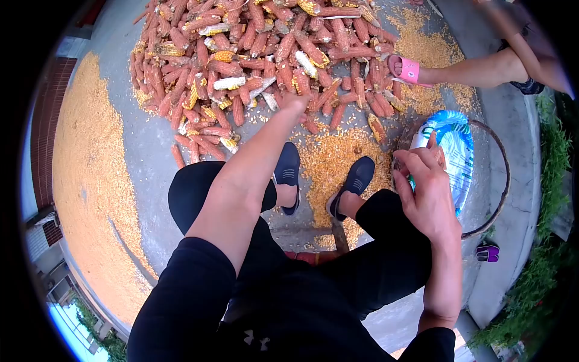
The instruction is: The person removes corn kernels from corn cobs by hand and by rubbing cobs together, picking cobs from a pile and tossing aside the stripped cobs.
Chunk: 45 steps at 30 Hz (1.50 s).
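My left hand (pixel 294 105) reaches forward to the near side of a big pile of reddish corn cobs (pixel 253 51). Its fingers are hard to make out among the cobs, so I cannot tell whether it grips one. My right hand (pixel 427 192) is closed, its fingers curled round a reddish corn cob (pixel 433 143), partly hidden by the hand. It is over the near side of a basket lined with blue and white plastic (pixel 461 154). Some cobs in the pile still carry yellow or white kernels.
Loose kernels (pixel 325 160) lie around my shoes. At left a wide bed of kernels (pixel 90 199) spreads over the concrete. Another person's leg (pixel 476 71), in a pink sandal (pixel 410 70), stands at right by the pile. The basket's hooped handle (pixel 508 175) sticks out to the right.
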{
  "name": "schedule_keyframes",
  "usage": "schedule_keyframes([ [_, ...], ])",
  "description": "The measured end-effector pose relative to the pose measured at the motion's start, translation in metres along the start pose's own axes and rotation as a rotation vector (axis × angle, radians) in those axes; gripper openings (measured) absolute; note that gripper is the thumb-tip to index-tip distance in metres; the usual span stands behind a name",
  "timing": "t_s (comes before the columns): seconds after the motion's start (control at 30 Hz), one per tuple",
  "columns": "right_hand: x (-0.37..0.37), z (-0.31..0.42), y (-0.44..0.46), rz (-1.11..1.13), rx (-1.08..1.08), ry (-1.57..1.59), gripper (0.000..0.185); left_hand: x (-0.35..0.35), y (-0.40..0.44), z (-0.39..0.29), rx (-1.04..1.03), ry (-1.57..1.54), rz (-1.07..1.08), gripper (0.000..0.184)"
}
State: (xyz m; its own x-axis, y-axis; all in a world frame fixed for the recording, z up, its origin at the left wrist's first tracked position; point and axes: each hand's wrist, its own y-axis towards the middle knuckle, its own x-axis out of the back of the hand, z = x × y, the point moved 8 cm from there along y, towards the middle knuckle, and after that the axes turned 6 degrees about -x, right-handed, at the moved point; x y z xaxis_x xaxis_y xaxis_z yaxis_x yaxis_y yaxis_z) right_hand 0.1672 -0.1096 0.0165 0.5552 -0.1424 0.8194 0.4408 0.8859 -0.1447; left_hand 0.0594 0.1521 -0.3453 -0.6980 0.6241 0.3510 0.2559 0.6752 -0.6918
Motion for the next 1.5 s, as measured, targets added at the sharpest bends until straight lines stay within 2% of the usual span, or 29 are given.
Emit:
schedule_keyframes([
  [0.07,-0.001,0.000,0.002,0.022,-0.002,0.007,0.028,-0.022,0.006,0.013,0.034,-0.105,0.076,0.051],
  [0.17,-0.002,0.000,0.003,0.066,0.004,0.042,0.028,-0.040,0.017,0.015,0.022,-0.081,0.109,0.053],
  [0.27,0.002,-0.004,0.003,0.066,-0.007,0.084,0.028,-0.049,0.002,0.010,0.042,-0.248,0.217,0.055],
  [0.4,0.016,-0.002,0.007,-0.037,-0.018,0.242,0.028,-0.052,-0.042,-0.018,0.083,-0.460,0.415,0.045],
  [0.47,0.020,0.000,0.008,-0.150,0.031,0.274,0.028,-0.048,-0.074,-0.057,-0.020,-0.423,0.505,0.039],
  [0.57,0.008,-0.019,0.014,-0.140,-0.099,0.583,0.027,-0.036,-0.144,-0.129,-0.248,-0.398,0.682,0.032],
  [0.63,0.015,-0.024,0.018,-0.162,-0.184,0.656,0.029,-0.023,-0.191,-0.167,-0.372,-0.396,0.799,0.031],
  [0.67,0.018,-0.029,0.021,-0.154,-0.234,0.680,0.033,-0.013,-0.215,-0.181,-0.408,-0.343,0.839,0.030],
  [0.77,0.029,-0.032,0.032,-0.254,-0.259,1.014,0.035,0.008,-0.285,-0.211,-0.563,-0.286,1.066,0.030],
  [0.93,0.051,0.009,0.058,-0.076,0.010,1.421,0.031,0.015,-0.363,-0.217,-0.534,-0.436,1.341,0.039],
  [0.97,0.056,0.016,0.057,-0.088,0.040,1.386,0.031,0.011,-0.369,-0.213,-0.503,-0.468,1.391,0.042],
  [1.03,0.058,0.024,0.060,-0.099,0.092,1.318,0.031,0.004,-0.360,-0.205,-0.515,-0.475,1.297,0.041],
  [1.1,0.054,0.017,0.067,-0.271,0.118,1.170,0.036,-0.002,-0.343,-0.198,-0.521,-0.430,1.157,0.040],
  [1.13,0.047,0.009,0.072,-0.350,0.123,1.061,0.039,-0.001,-0.334,-0.195,-0.550,-0.370,0.993,0.035],
  [1.23,0.045,0.001,0.076,-0.513,0.046,0.604,0.051,0.007,-0.323,-0.210,-0.913,-0.033,0.620,0.032],
  [1.27,0.049,0.005,0.073,-0.552,0.060,0.506,0.053,0.010,-0.322,-0.212,-0.890,-0.069,0.577,0.034],
  [1.3,0.056,0.012,0.069,-0.588,0.075,0.404,0.054,0.016,-0.323,-0.219,-1.037,-0.039,0.478,0.037],
  [1.33,0.056,0.017,0.068,-0.507,0.037,0.366,0.040,0.021,-0.325,-0.224,-1.180,-0.009,0.377,0.039],
  [1.37,0.057,0.015,0.070,-0.530,0.065,0.430,0.040,0.026,-0.331,-0.228,-1.321,0.023,0.273,0.042],
  [1.43,0.061,0.015,0.073,-0.580,0.118,0.557,0.042,0.028,-0.337,-0.229,-1.205,0.058,0.288,0.046],
  [1.5,0.070,0.022,0.062,-0.619,0.082,0.428,0.042,0.026,-0.338,-0.222,-1.154,0.123,0.277,0.046],
])
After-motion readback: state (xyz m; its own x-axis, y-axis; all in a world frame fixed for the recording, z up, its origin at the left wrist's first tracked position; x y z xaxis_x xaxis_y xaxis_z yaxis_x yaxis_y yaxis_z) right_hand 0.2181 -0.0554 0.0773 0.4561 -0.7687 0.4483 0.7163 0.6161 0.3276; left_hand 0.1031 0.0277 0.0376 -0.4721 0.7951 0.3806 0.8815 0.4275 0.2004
